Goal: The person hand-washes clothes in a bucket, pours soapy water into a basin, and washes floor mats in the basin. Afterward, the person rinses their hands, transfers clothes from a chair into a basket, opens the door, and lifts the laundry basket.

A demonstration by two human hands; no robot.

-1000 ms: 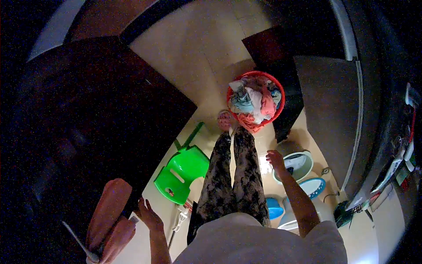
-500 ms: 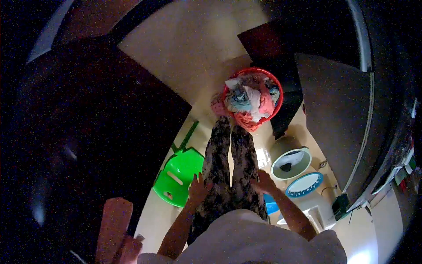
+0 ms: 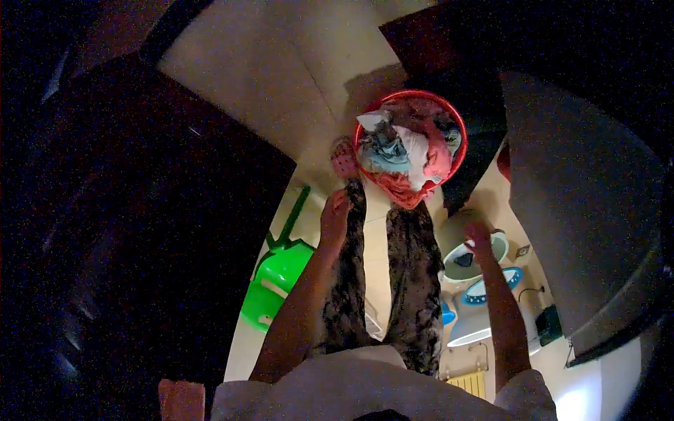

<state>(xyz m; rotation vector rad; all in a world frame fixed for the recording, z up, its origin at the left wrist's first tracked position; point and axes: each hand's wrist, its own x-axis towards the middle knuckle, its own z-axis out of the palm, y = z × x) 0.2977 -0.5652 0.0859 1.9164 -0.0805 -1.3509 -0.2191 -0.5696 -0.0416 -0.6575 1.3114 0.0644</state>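
My left hand point(image 3: 335, 216) is in front of my left trouser leg, below the pink patterned shoe point(image 3: 344, 157), its fingers loosely bent and nothing visible in them. My right hand point(image 3: 479, 237) is over the rim of a pale green bucket point(image 3: 500, 247) with something dark and white inside; its fingers are blurred, and whether it touches the bucket is unclear. Ahead of my legs stands a round red basket point(image 3: 461, 130) heaped with pink, white, blue and grey cloth point(image 3: 414, 151). Coral cloth point(image 3: 401, 191) hangs over its near edge.
A green plastic chair point(image 3: 284, 270) lies at the left, beside a large dark surface point(image 3: 168, 231). Blue-rimmed point(image 3: 493, 285) and white point(image 3: 469, 330) basins sit below the bucket. A grey panel point(image 3: 569, 196) rises at right, and a yellow slatted object point(image 3: 469, 384) lies low.
Both hands have moved forward, my left from beside my thigh toward the basket, my right outward to the bucket. My legs are farther apart, and the basket appears larger and nearer.
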